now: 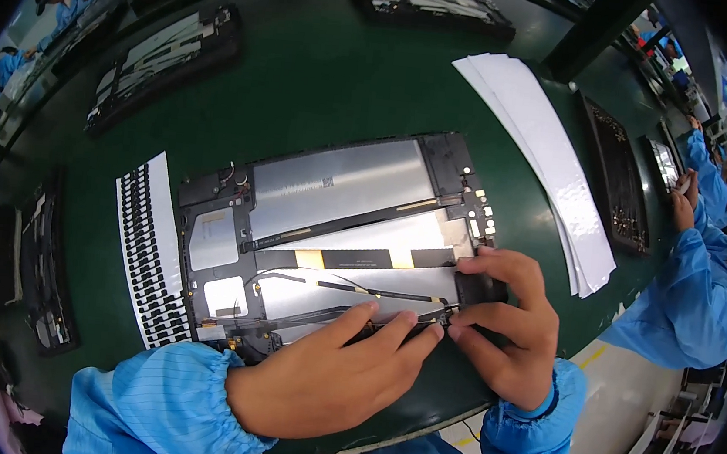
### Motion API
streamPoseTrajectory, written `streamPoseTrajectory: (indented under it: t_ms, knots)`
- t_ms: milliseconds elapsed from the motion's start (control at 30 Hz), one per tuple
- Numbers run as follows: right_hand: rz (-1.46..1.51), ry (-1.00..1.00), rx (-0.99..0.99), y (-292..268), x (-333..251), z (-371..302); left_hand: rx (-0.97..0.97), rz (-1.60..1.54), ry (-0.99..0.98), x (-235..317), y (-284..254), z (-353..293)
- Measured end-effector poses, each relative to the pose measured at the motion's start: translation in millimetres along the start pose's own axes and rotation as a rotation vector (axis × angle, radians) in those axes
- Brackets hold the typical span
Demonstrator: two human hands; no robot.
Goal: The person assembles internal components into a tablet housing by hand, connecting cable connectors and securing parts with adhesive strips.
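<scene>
An opened tablet-like device (346,182) lies in front of me, its silver battery panels, black flex strips and thin cables exposed. My left hand (322,381) lies across its near edge, fingers stretched out, the fingertips touching the frame near the right corner. At that same corner my right hand (511,329) has its thumb and index finger closed together beside a small connector area (450,312). What sits between those fingertips is too small to make out. Another finger of this hand rests on the device's right edge. A wide black flex strip (356,260) with gold patches crosses the middle.
Left of the device is a white sheet of black stickers (147,250). White paper strips (544,166) lie to the right, beside a dark tray-like housing (613,177). More opened devices (166,55) stand farther back on the green table (334,75). A co-worker's blue sleeve (681,293) is at right.
</scene>
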State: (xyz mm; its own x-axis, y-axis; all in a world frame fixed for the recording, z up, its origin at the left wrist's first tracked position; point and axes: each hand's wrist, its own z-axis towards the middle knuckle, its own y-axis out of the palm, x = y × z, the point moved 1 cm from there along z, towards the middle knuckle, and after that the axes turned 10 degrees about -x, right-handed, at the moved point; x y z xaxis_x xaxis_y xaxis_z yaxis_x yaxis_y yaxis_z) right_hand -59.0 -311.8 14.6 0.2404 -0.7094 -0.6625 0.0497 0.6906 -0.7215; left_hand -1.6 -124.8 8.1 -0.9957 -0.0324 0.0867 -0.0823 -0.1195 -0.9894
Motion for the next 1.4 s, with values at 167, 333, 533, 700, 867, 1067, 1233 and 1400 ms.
streamPoseTrajectory:
  t_ms: [167, 333, 533, 700, 867, 1067, 1233, 1400]
  knots:
    - [0.021, -0.032, 0.031, 3.9, 5.9, -3.0, -0.001, -0.054, 0.014, -1.0, 5.1, -2.7]
    - [-0.034, -0.105, 0.016, 3.9, 7.0, -4.0, 0.007, -0.041, 0.017, -0.3, 5.6, -4.6]
    - [-0.066, -0.121, 0.034, 5.3, 6.4, -1.0, -0.006, -0.060, 0.034, -3.0, 6.8, -3.2]
    - [-0.035, -0.105, 0.082, 7.7, 7.9, 0.5, 0.002, -0.097, 0.023, -2.8, 6.4, -2.5]
    - [0.006, -0.076, 0.061, 7.0, 8.2, 1.3, -0.051, -0.064, 0.035, -4.4, 4.4, -3.0]
    - [0.251, 0.030, 0.055, 0.8, 11.2, -3.3, 0.006, -0.045, 0.034, -1.3, 7.6, -4.9]
    - [0.201, 0.087, 0.073, 8.8, 12.5, -0.9, -0.041, 0.007, 0.006, 3.3, 6.3, -4.9]
    - [0.189, 0.054, 0.086, 9.7, 11.7, -2.8, -0.115, 0.045, -0.023, 8.0, 1.4, -3.2]
